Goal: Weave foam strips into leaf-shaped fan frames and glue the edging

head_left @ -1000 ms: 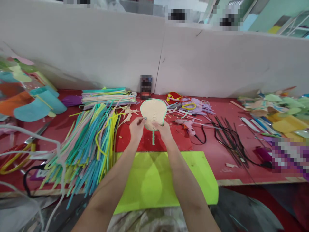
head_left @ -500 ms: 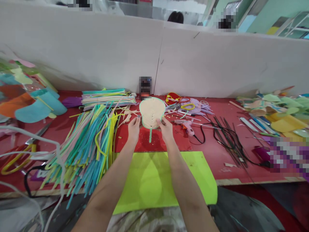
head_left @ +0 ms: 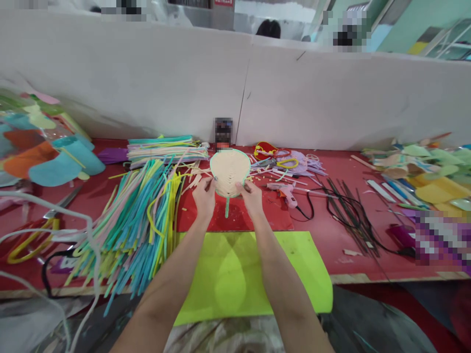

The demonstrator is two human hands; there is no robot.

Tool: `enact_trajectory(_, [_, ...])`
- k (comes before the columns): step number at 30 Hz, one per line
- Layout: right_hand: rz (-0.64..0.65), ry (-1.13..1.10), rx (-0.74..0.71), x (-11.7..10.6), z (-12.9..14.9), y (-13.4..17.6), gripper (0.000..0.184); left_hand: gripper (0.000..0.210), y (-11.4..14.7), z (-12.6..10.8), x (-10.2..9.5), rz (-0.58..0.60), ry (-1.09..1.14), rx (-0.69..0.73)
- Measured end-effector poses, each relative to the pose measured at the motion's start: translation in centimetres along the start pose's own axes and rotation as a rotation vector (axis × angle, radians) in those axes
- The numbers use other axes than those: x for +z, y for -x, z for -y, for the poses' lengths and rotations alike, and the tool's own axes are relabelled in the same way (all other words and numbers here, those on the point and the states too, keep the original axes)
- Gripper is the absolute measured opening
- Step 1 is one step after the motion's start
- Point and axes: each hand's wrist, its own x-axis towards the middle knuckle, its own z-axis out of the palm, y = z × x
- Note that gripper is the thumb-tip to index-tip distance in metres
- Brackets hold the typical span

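Red tabletop (head_left: 336, 166) runs across the frame beneath a pale upright partition (head_left: 147, 73), and from where I stand both bare arms reach up from the bottom edge, slanting inward so that the wrists come close together near the center. Between them, at the center of the frame, is a cream-colored rounded panel (head_left: 230, 169) with a thin green rim and a short green stem (head_left: 227, 208) pointing down.

The right hand (head_left: 252, 197) has its grip clamped on the panel's lower right edge: the thumb lies across the front face, and the fingers bend in from the side, partly hidden. The left hand (head_left: 203, 197) is at the lower left edge, knuckles outward, thumb and fingers bunched toward the rim; I cannot tell whether that grip is pinched on the panel or only set against it. Both wrists look nearly straight, with the forearms above a yellow-green sheet (head_left: 294, 274) at the lower center.

Left of the arms spreads a heap of colored strips (head_left: 128, 220), yellow, green, blue and pink. Just to the right of center lies a pink glue gun (head_left: 289, 192), and above it a pair of yellow-handled scissors (head_left: 290, 163). Toward the right of the frame, thin dark rods (head_left: 349, 215) lie tangled with a black cord (head_left: 313, 208).
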Motion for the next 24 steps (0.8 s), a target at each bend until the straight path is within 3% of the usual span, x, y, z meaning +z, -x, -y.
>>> enact_trajectory(5, [-0.033, -0.077, 0.052, 0.1, 0.1, -0.1, 0.047, 0.026, 0.0, 0.3, 0.5, 0.189, 0.163, -0.083])
enact_trajectory(8, [-0.039, -0.056, 0.059, 0.4, 0.3, 0.1, 0.047, 0.027, -0.2, 0.3, 0.5, 0.05, 0.227, -0.104])
enact_trajectory(12, [0.147, 0.196, -0.053, 1.4, 0.2, 1.2, 0.04, 0.032, -0.5, 0.2, 0.1, -0.154, 0.276, -0.137])
enact_trajectory(16, [0.125, 0.379, -0.125, 2.3, -0.7, 2.0, 0.027, 0.039, -0.2, -0.2, 0.1, -0.142, 0.481, -0.167])
enact_trajectory(21, [0.11, -0.031, 0.058, 1.9, -1.0, 1.2, 0.034, 0.057, 0.5, -0.9, 0.5, 0.137, 0.657, -0.192])
enact_trajectory(24, [0.18, -0.268, 0.161, 1.4, -0.7, 0.8, 0.037, 0.053, 0.4, -0.3, 0.7, 0.152, 0.647, -0.236])
